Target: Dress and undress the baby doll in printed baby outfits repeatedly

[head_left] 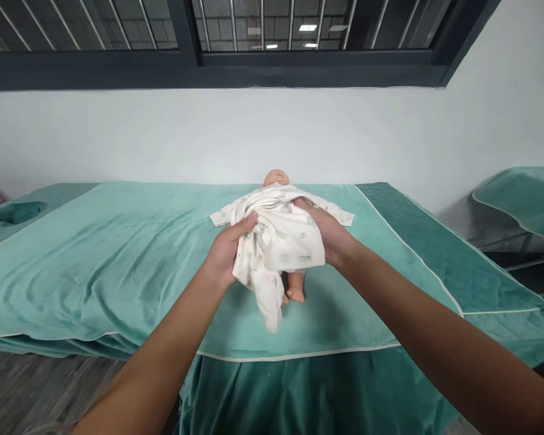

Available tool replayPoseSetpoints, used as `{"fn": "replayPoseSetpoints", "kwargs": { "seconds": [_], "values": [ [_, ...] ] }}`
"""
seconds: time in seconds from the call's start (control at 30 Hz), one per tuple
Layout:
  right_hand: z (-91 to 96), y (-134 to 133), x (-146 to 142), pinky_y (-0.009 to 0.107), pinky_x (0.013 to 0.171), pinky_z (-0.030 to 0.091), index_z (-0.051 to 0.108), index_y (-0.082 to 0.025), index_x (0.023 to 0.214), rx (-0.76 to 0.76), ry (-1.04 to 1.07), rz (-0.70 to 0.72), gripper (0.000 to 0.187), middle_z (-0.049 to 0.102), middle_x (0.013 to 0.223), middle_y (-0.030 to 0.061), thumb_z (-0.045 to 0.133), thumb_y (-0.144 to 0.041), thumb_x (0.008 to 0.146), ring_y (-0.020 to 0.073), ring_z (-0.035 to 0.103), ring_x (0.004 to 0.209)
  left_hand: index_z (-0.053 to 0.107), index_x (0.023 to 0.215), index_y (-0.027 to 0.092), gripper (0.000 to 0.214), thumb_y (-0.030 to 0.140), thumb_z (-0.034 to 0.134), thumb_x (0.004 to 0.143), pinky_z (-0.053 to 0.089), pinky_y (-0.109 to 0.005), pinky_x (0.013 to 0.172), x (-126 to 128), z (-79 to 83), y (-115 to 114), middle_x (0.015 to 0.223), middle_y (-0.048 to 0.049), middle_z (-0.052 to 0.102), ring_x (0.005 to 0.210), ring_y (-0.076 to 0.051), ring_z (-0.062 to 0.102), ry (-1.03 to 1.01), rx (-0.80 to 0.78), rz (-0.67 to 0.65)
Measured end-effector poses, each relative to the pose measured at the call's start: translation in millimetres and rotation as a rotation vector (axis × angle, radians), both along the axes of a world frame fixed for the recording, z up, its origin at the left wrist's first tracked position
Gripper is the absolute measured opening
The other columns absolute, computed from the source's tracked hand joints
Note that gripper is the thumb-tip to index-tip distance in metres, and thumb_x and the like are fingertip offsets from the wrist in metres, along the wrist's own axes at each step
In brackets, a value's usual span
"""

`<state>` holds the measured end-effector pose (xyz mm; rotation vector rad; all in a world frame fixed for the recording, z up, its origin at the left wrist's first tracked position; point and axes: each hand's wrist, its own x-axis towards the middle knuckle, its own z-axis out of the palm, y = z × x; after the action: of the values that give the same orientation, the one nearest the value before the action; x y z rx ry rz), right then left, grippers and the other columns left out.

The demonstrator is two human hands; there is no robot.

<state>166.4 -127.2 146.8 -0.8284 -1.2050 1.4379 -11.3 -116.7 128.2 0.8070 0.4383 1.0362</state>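
A baby doll (276,177) lies on its back on a teal-covered bed (118,260), head toward the wall and bare feet toward me. A white printed baby garment (278,238) covers its body and is bunched up over the belly, with one leg of the garment hanging down. My left hand (226,249) grips the left side of the bunched cloth. On the right side my right hand (329,232) is closed on the cloth too. Only the doll's head and one foot (295,294) show.
The bed stands against a white wall under a dark-framed barred window (254,36). A teal pillow (13,211) lies at the far left. A second teal-covered bed (526,199) is at the right, with grey floor between the beds and below.
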Motion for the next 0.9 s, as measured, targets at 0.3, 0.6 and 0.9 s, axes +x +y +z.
{"fn": "replayPoseSetpoints", "kwargs": {
  "seconds": [0.3, 0.6, 0.9],
  "values": [
    [4.7, -14.3, 13.8, 0.028, 0.077, 0.056, 0.075, -0.016, 0.103, -0.051, -0.145, 0.262, 0.038, 0.077, 0.095, 0.0067, 0.084, -0.039, 0.075, 0.0195, 0.071, 0.086, 0.063, 0.126, 0.010, 0.053, 0.046, 0.064, 0.087, 0.062, -0.042, 0.073, 4.6, -9.1, -13.8, 0.096, -0.0152, 0.077, 0.084, -0.032, 0.076, 0.101, -0.126, -0.062],
    [-28.1, -37.2, 41.8, 0.029, 0.072, 0.053, 0.074, -0.015, 0.109, -0.244, -0.132, 0.013, 0.040, 0.077, 0.101, 0.0102, 0.081, -0.037, 0.076, 0.0220, 0.071, 0.086, 0.070, 0.113, 0.014, 0.046, 0.042, 0.076, 0.078, 0.058, -0.038, 0.065, -6.3, -23.0, -20.2, 0.095, -0.0139, 0.078, 0.078, -0.030, 0.074, 0.440, -0.090, -0.163],
    [-99.6, -92.2, 33.6, 0.038, 0.078, 0.053, 0.070, -0.017, 0.115, -0.406, -0.365, -0.205, 0.045, 0.075, 0.109, 0.0091, 0.072, -0.033, 0.073, 0.0299, 0.069, 0.098, 0.072, 0.107, 0.024, 0.027, 0.038, 0.057, 0.090, 0.049, -0.036, 0.094, 2.6, -34.2, -32.8, 0.120, -0.0040, 0.074, 0.113, -0.028, 0.066, 0.940, 0.509, -0.236]
  ]
}}
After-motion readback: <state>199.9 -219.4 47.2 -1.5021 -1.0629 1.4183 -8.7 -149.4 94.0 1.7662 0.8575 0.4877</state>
